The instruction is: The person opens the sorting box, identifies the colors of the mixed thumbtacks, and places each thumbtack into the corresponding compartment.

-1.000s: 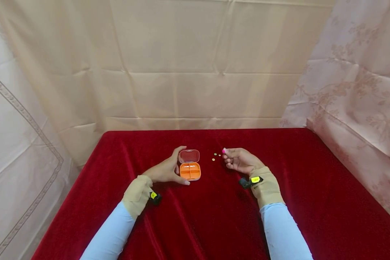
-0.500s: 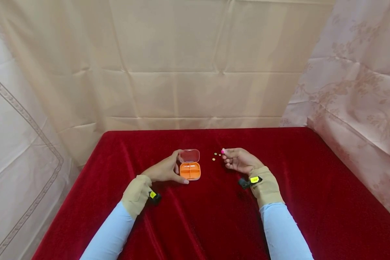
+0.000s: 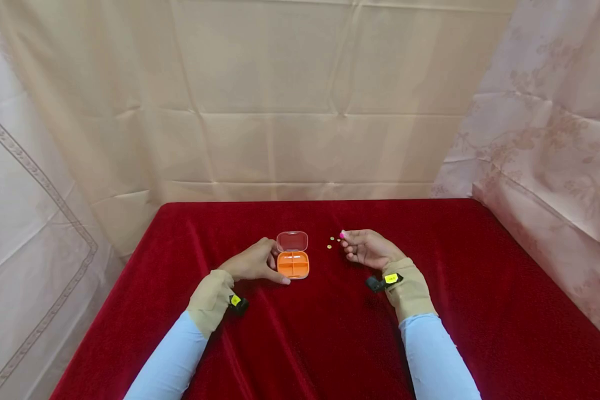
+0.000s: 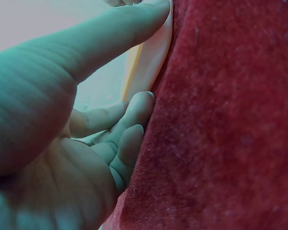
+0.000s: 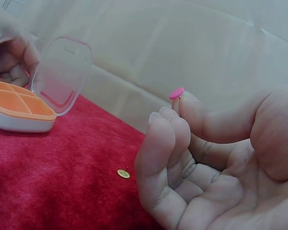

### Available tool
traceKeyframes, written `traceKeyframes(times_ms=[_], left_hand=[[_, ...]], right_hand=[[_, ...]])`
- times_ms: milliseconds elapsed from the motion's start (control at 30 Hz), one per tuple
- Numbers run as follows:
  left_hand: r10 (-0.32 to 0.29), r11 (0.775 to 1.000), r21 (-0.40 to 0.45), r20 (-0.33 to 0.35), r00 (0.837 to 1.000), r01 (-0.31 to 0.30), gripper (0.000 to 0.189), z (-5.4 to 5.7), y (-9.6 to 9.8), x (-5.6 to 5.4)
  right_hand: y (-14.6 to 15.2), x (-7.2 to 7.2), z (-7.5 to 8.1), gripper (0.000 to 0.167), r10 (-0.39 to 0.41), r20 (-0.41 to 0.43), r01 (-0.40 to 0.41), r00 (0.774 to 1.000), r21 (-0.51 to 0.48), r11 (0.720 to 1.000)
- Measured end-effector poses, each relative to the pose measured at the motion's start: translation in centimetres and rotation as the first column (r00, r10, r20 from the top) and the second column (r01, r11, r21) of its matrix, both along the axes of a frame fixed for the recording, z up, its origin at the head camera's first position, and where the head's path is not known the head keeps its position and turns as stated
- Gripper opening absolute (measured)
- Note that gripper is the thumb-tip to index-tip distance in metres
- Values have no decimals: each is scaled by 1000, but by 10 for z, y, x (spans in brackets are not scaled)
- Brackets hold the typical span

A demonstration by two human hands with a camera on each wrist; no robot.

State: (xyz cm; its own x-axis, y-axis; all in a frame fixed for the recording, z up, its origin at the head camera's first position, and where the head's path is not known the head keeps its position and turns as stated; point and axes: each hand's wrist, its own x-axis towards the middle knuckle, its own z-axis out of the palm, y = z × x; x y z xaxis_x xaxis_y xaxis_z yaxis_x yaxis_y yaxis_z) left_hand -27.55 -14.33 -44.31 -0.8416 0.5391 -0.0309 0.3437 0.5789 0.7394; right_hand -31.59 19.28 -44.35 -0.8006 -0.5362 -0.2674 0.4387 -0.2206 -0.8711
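An orange and white pill box (image 3: 293, 266) stands on the red cloth, its clear lid (image 3: 292, 241) raised at the back. My left hand (image 3: 255, 262) grips the box from its left side, thumb along the near edge and fingers against its left wall. Between the thumb and index finger of my right hand (image 3: 372, 249) I pinch a thumbtack (image 5: 176, 93) with a pink head, its head up. The other right fingers are curled in. A yellow thumbtack (image 5: 124, 173) lies on the cloth, point upward, left of that hand in the right wrist view.
Several small tacks (image 3: 329, 246), yellow and green, lie on the red cloth (image 3: 330, 328) between the box and my right hand. A beige curtain (image 3: 300, 111) hangs behind the table, with pale drapes (image 3: 555, 111) at both sides.
My left fingers have come down from beside the raised lid and curled in at the box's left side. My right hand has barely shifted left, still pinching the pink thumbtack.
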Motion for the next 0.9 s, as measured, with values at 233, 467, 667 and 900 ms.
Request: traceKeyframes(times_ms=[233,467,667,900], left_hand=[[13,1000,-23,-13,1000,-13,61,-2,3,-1],[20,999,-32,-10,1000,-20,60,-1,2,1],[30,999,-18,21,999,-29,59,-2,1,3],[14,1000,-21,6,1000,-14,58,-3,2,2]], right_hand=[[-1,1,0,20,-3,-3,3,1000,4,1000],[-2,3,0,23,21,-28,-21,999,13,1000],[-4,3,0,23,31,-25,-31,999,18,999],[-10,4,1,23,54,-38,-52,998,37,998]])
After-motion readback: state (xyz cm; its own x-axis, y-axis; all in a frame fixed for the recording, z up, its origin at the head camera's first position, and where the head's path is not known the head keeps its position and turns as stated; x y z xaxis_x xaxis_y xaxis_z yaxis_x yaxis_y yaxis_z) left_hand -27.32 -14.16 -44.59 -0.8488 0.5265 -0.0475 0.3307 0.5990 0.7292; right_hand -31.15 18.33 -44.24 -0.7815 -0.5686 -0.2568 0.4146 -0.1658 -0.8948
